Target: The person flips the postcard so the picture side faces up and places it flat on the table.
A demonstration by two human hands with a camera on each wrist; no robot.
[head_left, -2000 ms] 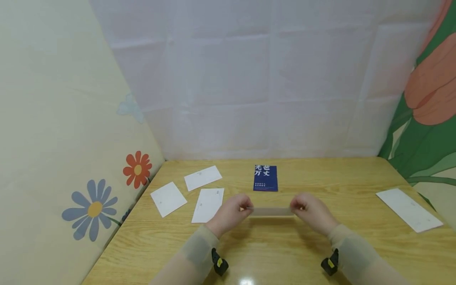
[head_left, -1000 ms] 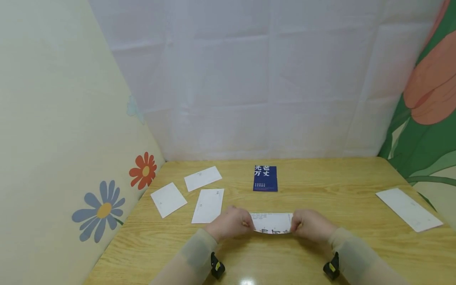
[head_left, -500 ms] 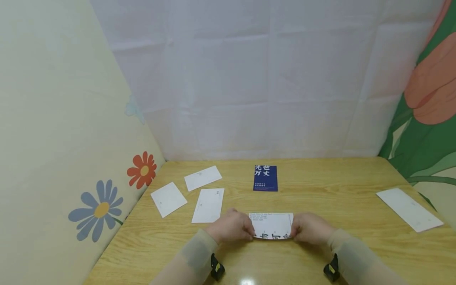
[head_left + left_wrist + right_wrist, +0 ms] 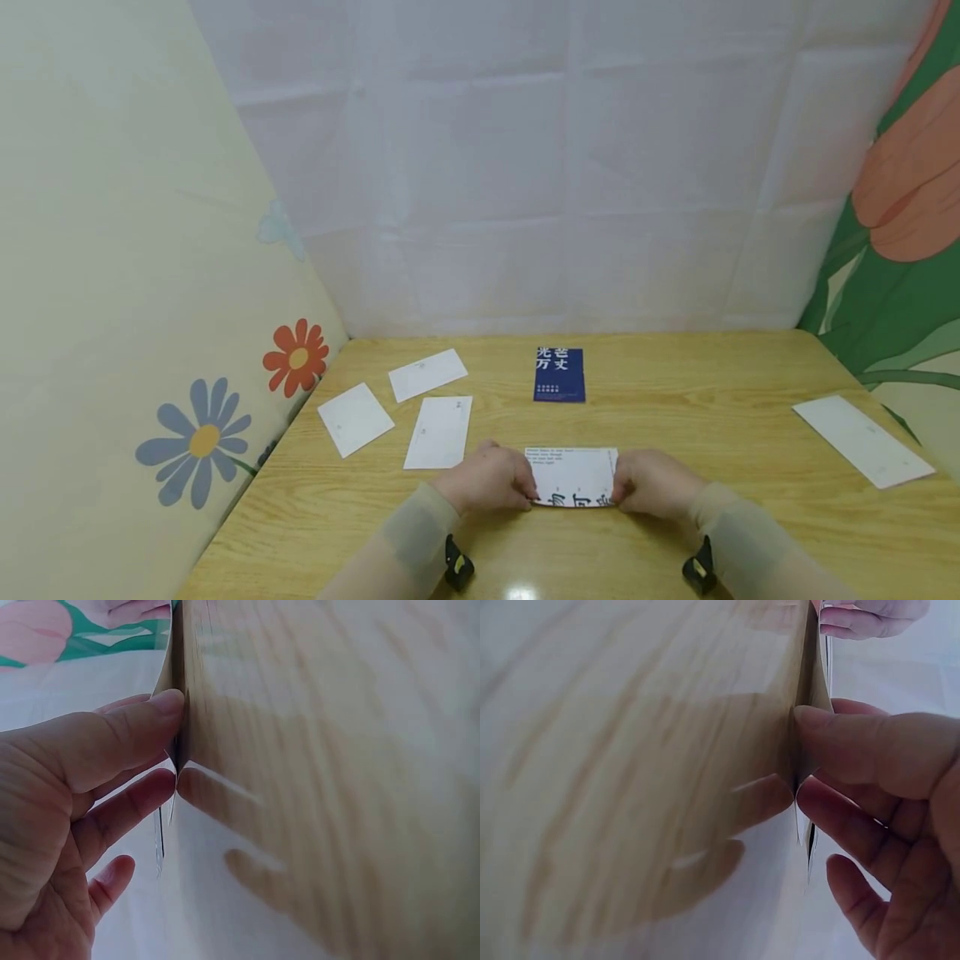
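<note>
A white card (image 4: 572,477) with black lettering lies low over the table, its near edge slightly bowed. My left hand (image 4: 491,479) pinches its left side and my right hand (image 4: 656,482) pinches its right side. In the left wrist view, the left hand (image 4: 82,765) has its thumb on the card's near edge, close to the shiny tabletop. The right wrist view shows the right hand (image 4: 892,780) with thumb and fingers at the opposite end, fingertips right at the wood.
Beyond the hands lies a dark blue card (image 4: 558,379) with white characters. Three white cards, among them a tilted one (image 4: 356,420), lie at the left of the wooden table (image 4: 562,550). Another white card (image 4: 862,442) is near the right edge. A white cloth (image 4: 480,167) hangs behind.
Both hands have come down and nearer with the card. Two seconds ago it showed as a narrow plain strip; now its lettered face is visible. Over the last half second little moves.
</note>
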